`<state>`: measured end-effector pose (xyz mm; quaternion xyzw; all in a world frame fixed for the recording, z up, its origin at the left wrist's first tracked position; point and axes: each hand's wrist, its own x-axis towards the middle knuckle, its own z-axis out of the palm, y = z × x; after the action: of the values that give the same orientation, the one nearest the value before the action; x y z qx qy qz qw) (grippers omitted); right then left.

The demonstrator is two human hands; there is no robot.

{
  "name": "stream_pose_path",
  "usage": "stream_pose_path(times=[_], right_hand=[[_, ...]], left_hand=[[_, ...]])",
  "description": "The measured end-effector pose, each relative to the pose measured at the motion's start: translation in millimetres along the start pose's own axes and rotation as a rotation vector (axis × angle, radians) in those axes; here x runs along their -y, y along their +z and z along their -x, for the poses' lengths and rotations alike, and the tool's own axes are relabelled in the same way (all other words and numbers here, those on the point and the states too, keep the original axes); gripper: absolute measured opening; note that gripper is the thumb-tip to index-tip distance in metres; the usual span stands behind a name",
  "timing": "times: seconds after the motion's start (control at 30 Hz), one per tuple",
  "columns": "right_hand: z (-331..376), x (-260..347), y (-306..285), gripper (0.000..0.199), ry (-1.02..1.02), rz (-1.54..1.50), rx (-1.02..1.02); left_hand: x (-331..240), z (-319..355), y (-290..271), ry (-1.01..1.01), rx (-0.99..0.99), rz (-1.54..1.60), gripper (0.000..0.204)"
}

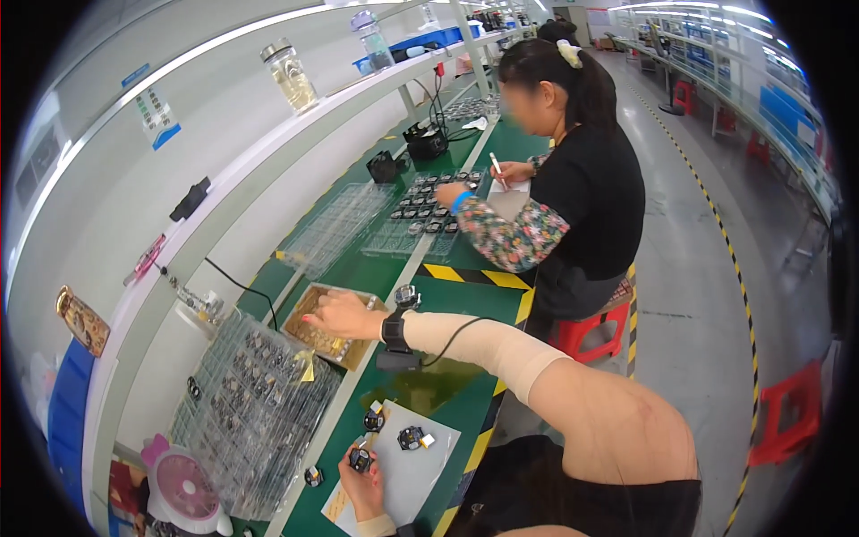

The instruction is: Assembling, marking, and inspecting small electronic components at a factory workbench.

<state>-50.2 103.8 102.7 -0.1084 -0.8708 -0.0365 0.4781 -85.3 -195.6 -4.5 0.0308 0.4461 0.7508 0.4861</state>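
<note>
My left hand (362, 490), low in the view, grips a small round black module (361, 460) between thumb and fingers. Under it lies a pale sheet (420, 470) on the green bench. Two similar modules with white and yellow tabs, one at the sheet's top corner (374, 417) and another on the sheet (412, 438), rest nearby. My right arm stretches forward, and my right hand (347, 315) is over a shallow box (356, 356) of small tan parts. Its fingers are bent and drawn together at the contents; whatever they pinch is too small to make out.
Stacked clear trays (259, 403) of modules stand left of the box. Another module (313, 475) sits beside the sheet, near a pink fan (183, 483). Ahead, a co-worker (582, 170) holds a pen at more trays (429, 210). A shelf (224, 166) runs along the left.
</note>
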Motion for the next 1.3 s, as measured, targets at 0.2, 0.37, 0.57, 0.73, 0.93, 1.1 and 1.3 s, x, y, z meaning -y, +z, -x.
stream_pose_path(times=[0.2,0.37,0.57,0.73,0.93,1.1,1.3], right_hand=[[33.7,59.3,-61.4,0.028,0.777,-1.208,0.308],[97.0,72.1,-54.2,0.017,0.648,-1.499,0.174],[125.1,82.5,-61.2,0.02,1.024,-1.677,0.139],[127.7,89.0,-60.0,0.019,1.115,-1.657,0.153],[129.6,99.3,-47.9,0.02,1.122,-1.678,0.129],[142.9,102.7,-46.6,0.02,1.133,-1.67,-0.004],[154.8,103.1,-62.3,0.019,1.16,-1.636,-0.066]], left_hand=[[-0.2,-0.8,3.4,0.012,-0.018,0.006,0.027],[-5.0,-0.2,3.5,0.033,0.013,0.012,0.027],[-5.3,7.2,3.2,0.09,0.034,-0.034,0.029],[-13.6,10.3,-7.4,0.092,0.056,-0.077,0.031],[-19.1,10.8,-13.9,0.096,0.076,-0.089,0.029],[-13.0,10.7,-16.7,0.082,0.086,-0.112,0.029],[-11.6,9.5,-22.6,0.078,0.101,-0.056,0.03]])
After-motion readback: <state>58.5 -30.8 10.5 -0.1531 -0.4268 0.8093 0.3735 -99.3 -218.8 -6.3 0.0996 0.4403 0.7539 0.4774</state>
